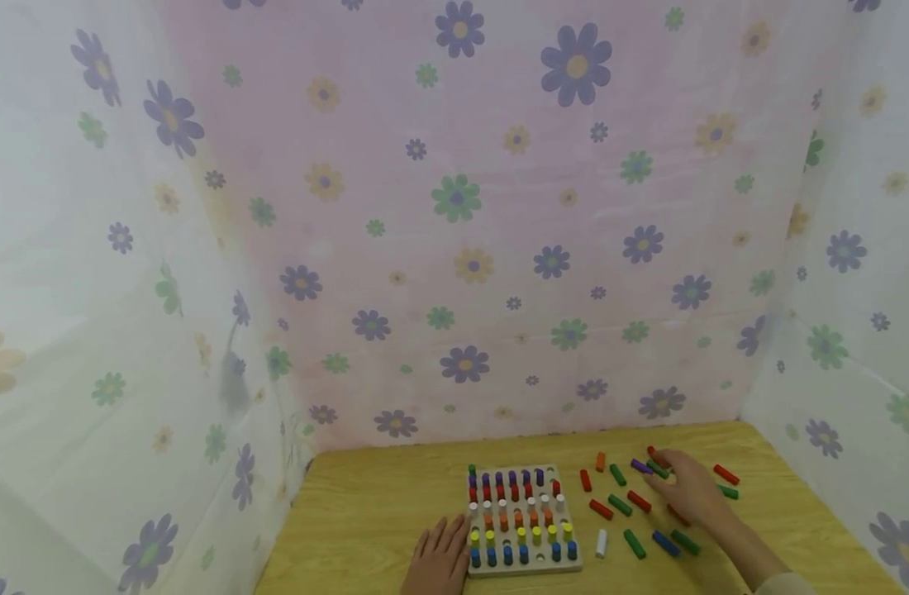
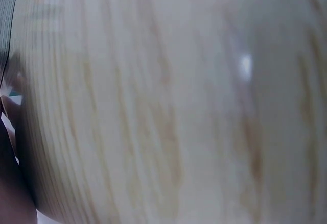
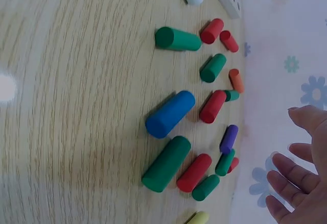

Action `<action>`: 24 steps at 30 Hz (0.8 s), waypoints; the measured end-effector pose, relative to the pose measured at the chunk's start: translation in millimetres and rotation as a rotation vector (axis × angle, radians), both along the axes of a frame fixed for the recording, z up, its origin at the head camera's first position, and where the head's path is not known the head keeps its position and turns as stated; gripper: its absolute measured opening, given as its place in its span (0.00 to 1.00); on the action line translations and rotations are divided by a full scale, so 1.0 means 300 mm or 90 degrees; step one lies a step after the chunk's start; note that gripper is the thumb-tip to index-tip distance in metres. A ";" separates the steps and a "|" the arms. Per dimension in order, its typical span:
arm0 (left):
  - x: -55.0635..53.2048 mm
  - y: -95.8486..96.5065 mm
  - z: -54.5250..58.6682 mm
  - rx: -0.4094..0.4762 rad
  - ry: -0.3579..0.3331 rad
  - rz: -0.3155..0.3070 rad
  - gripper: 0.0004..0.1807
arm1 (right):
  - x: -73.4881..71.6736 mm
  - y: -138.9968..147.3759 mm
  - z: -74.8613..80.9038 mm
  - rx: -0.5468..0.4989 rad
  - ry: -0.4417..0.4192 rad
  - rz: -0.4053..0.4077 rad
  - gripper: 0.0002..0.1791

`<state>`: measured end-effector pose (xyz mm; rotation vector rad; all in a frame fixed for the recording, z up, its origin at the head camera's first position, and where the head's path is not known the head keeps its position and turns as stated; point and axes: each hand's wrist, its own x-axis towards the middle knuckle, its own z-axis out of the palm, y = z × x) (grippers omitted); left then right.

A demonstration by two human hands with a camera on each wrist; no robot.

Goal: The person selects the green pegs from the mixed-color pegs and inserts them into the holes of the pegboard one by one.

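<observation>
A pale pegboard (image 1: 525,569) stands on the table with rows of coloured pegs, and a few of its holes are bare. Beside its left edge my left hand (image 1: 440,555) rests flat, fingers extended, fingertips right at the board. Over the loose pegs on the right hovers my right hand (image 1: 691,493). Its fingers look spread with nothing between them in the right wrist view. Nearest to its fingertips lie a purple peg (image 1: 640,466), a green peg (image 1: 657,468) and a red peg (image 1: 651,451). The right hand partly hides another red peg (image 1: 678,516).
Several loose pegs lie right of the board, among them a white peg (image 1: 602,543), a blue peg (image 1: 666,543) and an orange peg (image 1: 600,461). A yellow peg (image 3: 198,218) shows in the right wrist view. Flowered sheeting (image 1: 395,364) encloses the wooden table (image 1: 358,512).
</observation>
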<state>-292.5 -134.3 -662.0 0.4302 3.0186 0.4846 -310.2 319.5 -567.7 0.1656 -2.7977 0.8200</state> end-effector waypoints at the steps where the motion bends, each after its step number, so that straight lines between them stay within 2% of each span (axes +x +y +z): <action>1: 0.000 -0.001 -0.001 -0.001 0.000 -0.002 0.36 | -0.001 0.006 -0.002 0.002 -0.003 -0.003 0.29; 10: 0.000 -0.003 0.000 -0.004 0.012 -0.004 0.36 | -0.030 0.060 -0.041 0.004 -0.027 -0.013 0.23; 16: 0.002 0.001 0.002 -0.008 0.006 -0.001 0.37 | -0.049 0.076 -0.055 0.011 -0.055 -0.025 0.24; 24: -0.005 0.000 -0.018 0.004 0.011 0.007 0.36 | -0.081 0.082 -0.067 0.007 -0.101 -0.032 0.25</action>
